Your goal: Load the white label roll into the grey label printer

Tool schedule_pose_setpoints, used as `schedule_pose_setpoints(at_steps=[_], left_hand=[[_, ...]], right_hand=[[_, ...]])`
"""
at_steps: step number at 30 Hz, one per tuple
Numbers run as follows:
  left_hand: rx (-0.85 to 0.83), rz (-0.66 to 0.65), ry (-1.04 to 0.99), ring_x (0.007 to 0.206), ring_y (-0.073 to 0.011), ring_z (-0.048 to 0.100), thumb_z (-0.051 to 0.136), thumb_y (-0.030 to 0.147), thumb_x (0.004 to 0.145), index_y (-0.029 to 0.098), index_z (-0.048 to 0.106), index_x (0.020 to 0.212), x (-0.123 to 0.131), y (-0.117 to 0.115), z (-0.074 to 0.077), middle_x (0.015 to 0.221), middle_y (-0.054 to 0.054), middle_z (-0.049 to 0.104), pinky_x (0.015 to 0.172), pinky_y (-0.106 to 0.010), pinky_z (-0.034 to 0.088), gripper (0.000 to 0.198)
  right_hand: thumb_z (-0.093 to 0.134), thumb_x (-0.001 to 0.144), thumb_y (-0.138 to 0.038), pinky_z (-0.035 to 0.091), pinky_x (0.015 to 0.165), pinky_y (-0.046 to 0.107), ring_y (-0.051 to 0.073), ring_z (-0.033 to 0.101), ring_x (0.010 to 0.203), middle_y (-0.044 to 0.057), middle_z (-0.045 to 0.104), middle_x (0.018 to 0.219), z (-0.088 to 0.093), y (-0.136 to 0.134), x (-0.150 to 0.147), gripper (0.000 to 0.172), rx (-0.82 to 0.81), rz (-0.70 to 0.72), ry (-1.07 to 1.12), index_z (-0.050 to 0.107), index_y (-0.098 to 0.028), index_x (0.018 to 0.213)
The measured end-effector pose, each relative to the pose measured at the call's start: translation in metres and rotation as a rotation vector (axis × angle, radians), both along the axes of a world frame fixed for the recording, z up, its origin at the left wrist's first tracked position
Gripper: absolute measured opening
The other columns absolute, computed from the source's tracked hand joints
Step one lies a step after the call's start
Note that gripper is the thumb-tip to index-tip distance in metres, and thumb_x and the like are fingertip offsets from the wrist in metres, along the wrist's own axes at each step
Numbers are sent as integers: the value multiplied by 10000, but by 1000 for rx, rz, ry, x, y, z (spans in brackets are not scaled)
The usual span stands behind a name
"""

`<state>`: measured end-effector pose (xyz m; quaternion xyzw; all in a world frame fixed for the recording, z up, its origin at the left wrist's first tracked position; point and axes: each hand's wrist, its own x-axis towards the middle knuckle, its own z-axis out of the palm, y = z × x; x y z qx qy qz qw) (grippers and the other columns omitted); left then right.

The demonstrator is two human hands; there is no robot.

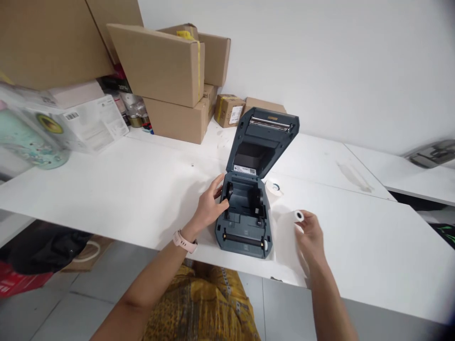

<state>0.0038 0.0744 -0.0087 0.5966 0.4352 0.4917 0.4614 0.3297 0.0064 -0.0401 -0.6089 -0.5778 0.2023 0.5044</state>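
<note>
A dark grey label printer [245, 226] stands on the white table with its lid [280, 139] raised, baring the roll bay and a black roller at the front. My left hand [210, 204] grips the bay's left edge, thumb over the rim and fingers along the outside. To the right of the printer, my right hand [312, 239] is closed on a small white paper roll [297, 218]. A loose strip of paper [284, 246] hangs from this roll down to the table's front edge. Behind it, beside the printer, lies another white roll [273, 188].
Cardboard boxes [159, 71] are stacked at the back left, with a small taped box [227, 110] near the wall. A mint-green bottle [31, 137] and a white carton [95, 121] stand at far left. A dark clear-topped object [432, 152] sits at far right.
</note>
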Motion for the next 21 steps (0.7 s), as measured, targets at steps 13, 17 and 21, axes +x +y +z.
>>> schedule_pose_setpoints(at_steps=[13,17,21], left_hand=[[-33,0,-2,1395,-293,552,650,175,810,273,402,1552,0,-3,5,1545,-83,540,1177,-458,469,789],[-34,14,13,1377,-296,571,654,169,801,274,407,1549,0,-3,5,1511,-81,573,1163,-462,485,795],[-34,17,-8,1361,-292,585,666,173,790,250,396,1553,1,-2,4,1495,-94,586,1156,-461,493,813]], right_hand=[[804,775,-530,472,1164,487,296,525,1424,91,578,1512,8,33,40,643,-359,186,416,596,-348,1355],[874,702,-483,367,1234,512,295,385,1520,48,429,1633,26,73,21,865,-394,363,255,480,-388,1466],[901,623,-521,458,1139,537,348,553,1359,117,598,1466,41,104,-2,907,-439,431,51,529,-276,1413]])
